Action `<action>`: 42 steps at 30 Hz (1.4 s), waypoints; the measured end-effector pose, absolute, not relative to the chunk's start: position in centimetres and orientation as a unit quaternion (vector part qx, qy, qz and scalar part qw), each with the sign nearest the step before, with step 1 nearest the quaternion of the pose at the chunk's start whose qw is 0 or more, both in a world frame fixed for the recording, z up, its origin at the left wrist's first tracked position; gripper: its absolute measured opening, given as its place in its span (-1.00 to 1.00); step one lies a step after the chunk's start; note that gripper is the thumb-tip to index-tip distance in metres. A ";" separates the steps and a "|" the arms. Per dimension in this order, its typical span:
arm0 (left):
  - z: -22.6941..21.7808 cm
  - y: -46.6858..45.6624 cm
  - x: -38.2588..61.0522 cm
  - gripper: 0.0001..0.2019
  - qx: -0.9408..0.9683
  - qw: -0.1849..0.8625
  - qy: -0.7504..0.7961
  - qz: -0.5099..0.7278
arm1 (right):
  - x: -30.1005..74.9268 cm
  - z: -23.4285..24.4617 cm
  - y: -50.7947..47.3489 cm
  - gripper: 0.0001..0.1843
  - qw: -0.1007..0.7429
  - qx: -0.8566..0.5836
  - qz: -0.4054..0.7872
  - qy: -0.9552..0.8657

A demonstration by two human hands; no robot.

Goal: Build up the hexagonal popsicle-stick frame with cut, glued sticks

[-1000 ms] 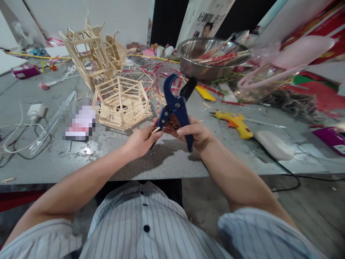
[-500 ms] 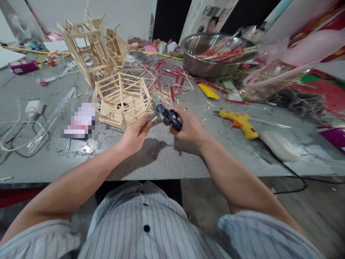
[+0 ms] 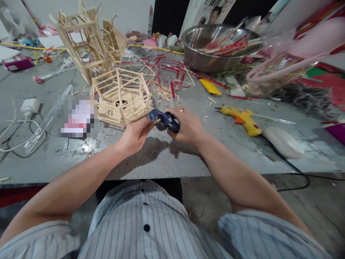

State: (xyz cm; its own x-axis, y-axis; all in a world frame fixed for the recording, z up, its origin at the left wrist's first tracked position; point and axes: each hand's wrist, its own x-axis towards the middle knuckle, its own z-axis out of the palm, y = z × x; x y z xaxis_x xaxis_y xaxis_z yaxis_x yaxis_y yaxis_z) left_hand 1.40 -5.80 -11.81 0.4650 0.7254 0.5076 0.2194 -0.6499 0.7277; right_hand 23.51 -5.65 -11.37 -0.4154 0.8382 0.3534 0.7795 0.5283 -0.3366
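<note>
My right hand (image 3: 185, 127) is closed around a dark blue hand cutter (image 3: 171, 121), with a ring on one finger. In a pinch, my left hand (image 3: 136, 135) holds a short thin wooden stick (image 3: 155, 122), its end at the cutter's jaws. The fingertips nearly meet the tool, and the exact contact is hidden. Just beyond the left hand sits an octagon-like open frame of wooden sticks (image 3: 120, 102) with a slatted floor. Behind it stands a taller stick tower (image 3: 81, 46), leaning left.
A yellow glue gun (image 3: 242, 120) lies at right, its black cord running off the table edge. Beyond are a yellow piece (image 3: 210, 87) and a steel basin (image 3: 201, 57) with red-wrapped sticks. At left are a blurred phone (image 3: 78, 118) and a white charger (image 3: 31, 107). Red wrapper scraps litter the back.
The cutter has shifted slightly left toward my left hand, its jaws now over the stick's end. The view has tilted a little; the frame and tower stay put.
</note>
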 end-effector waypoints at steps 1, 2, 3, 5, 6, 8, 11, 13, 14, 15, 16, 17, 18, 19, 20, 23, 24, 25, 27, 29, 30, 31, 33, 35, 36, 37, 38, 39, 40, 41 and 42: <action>-11.7 -5.9 1.4 -0.60 0.801 0.299 0.294 0.426 | 23.5 -11.3 -5.7 -0.44 0.242 -0.483 0.060 -0.839; -11.6 -5.9 1.4 -0.59 0.801 0.301 0.291 0.427 | 23.5 -11.3 -5.7 -0.45 0.240 -0.484 0.059 -0.840; -11.6 -5.9 1.3 -0.59 0.802 0.302 0.290 0.426 | 23.4 -11.3 -5.8 -0.46 0.238 -0.484 0.059 -0.840; -11.5 -5.9 1.3 -0.61 0.806 0.304 0.290 0.417 | 23.4 -11.4 -5.8 -0.47 0.235 -0.485 0.058 -0.840; -11.6 -5.9 1.3 -0.62 0.808 0.305 0.291 0.412 | 23.4 -11.4 -5.8 -0.47 0.235 -0.486 0.057 -0.840; -11.7 -5.9 1.3 -0.64 0.809 0.307 0.289 0.410 | 23.3 -11.4 -5.7 -0.48 0.235 -0.487 0.053 -0.840; -12.1 -5.7 1.3 -0.62 0.806 0.307 0.284 0.418 | 23.2 -11.3 -5.8 -0.50 0.230 -0.490 0.042 -0.840; -12.3 -5.6 1.3 -0.61 0.808 0.302 0.280 0.422 | 23.2 -11.2 -5.8 -0.51 0.223 -0.491 0.036 -0.841; -12.3 -5.6 1.3 -0.60 0.809 0.299 0.278 0.424 | 23.2 -11.2 -5.8 -0.51 0.221 -0.491 0.034 -0.842; -12.3 -5.6 1.3 -0.58 0.811 0.295 0.274 0.425 | 23.2 -11.2 -5.8 -0.51 0.220 -0.490 0.033 -0.843; -12.3 -5.5 1.3 -0.56 0.812 0.290 0.272 0.427 | 23.2 -11.2 -5.8 -0.51 0.221 -0.489 0.033 -0.843; -12.2 -5.6 1.3 -0.55 0.813 0.287 0.272 0.426 | 23.2 -11.2 -5.8 -0.51 0.224 -0.489 0.032 -0.842; -12.1 -5.6 1.3 -0.54 0.815 0.285 0.275 0.423 | 23.3 -11.3 -5.8 -0.51 0.227 -0.489 0.032 -0.842; -12.1 -5.6 1.3 -0.55 0.817 0.284 0.278 0.419 | 23.3 -11.3 -5.8 -0.51 0.230 -0.489 0.032 -0.841; -12.0 -5.6 1.3 -0.56 0.817 0.283 0.282 0.415 | 23.3 -11.3 -5.8 -0.52 0.231 -0.489 0.032 -0.841; -12.0 -5.7 1.2 -0.59 0.818 0.282 0.286 0.412 | 23.2 -11.3 -5.8 -0.52 0.227 -0.489 0.032 -0.842; -12.1 -5.6 1.2 -0.59 0.817 0.281 0.285 0.414 | 23.2 -11.3 -5.8 -0.52 0.224 -0.489 0.032 -0.842; -12.1 -5.6 1.2 -0.59 0.818 0.281 0.284 0.415 | 23.2 -11.2 -5.8 -0.52 0.222 -0.488 0.032 -0.843; -12.2 -5.6 1.1 -0.59 0.818 0.282 0.286 0.411 | 23.3 -11.2 -5.8 -0.50 0.221 -0.485 0.031 -0.845; -12.3 -5.6 1.1 -0.59 0.818 0.288 0.293 0.403 | 23.3 -11.2 -5.8 -0.49 0.221 -0.484 0.031 -0.846; -12.3 -5.6 1.1 -0.58 0.817 0.292 0.296 0.401 | 23.3 -11.2 -5.8 -0.49 0.221 -0.484 0.031 -0.846; -12.3 -5.6 1.1 -0.56 0.815 0.296 0.297 0.400 | 23.3 -11.2 -5.8 -0.49 0.220 -0.485 0.033 -0.845; -12.3 -5.6 1.1 -0.52 0.810 0.305 0.300 0.400 | 23.3 -11.1 -5.8 -0.49 0.220 -0.488 0.037 -0.844; -12.3 -5.6 1.1 -0.50 0.809 0.310 0.296 0.402 | 23.2 -11.1 -5.8 -0.48 0.222 -0.488 0.040 -0.843; -12.2 -5.7 1.1 -0.49 0.810 0.310 0.293 0.403 | 23.2 -11.1 -5.8 -0.48 0.223 -0.489 0.041 -0.843; -12.2 -5.7 1.1 -0.50 0.810 0.310 0.291 0.403 | 23.2 -11.0 -5.9 -0.48 0.223 -0.489 0.041 -0.842; -12.1 -5.7 1.1 -0.51 0.811 0.310 0.290 0.403 | 23.2 -11.0 -5.9 -0.47 0.223 -0.489 0.041 -0.842; -12.1 -5.7 1.1 -0.52 0.811 0.311 0.293 0.400 | 23.2 -11.0 -5.9 -0.47 0.222 -0.490 0.042 -0.842; -12.0 -5.8 1.1 -0.52 0.810 0.313 0.297 0.397 | 23.3 -11.0 -5.9 -0.47 0.221 -0.491 0.043 -0.842; -12.0 -5.8 1.1 -0.52 0.809 0.314 0.302 0.393 | 23.3 -11.0 -5.9 -0.47 0.220 -0.491 0.044 -0.842; -12.0 -5.8 1.0 -0.52 0.810 0.315 0.305 0.390 | 23.3 -11.0 -5.9 -0.47 0.219 -0.491 0.044 -0.842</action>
State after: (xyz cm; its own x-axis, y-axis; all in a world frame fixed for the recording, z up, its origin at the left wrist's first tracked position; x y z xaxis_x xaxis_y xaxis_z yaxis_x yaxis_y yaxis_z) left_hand 1.05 -5.77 -12.05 0.5087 0.7400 0.4400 0.2484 -0.6155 0.7479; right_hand 23.33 -5.89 -10.99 -0.4209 0.8465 0.3259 0.8077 0.5133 -0.2900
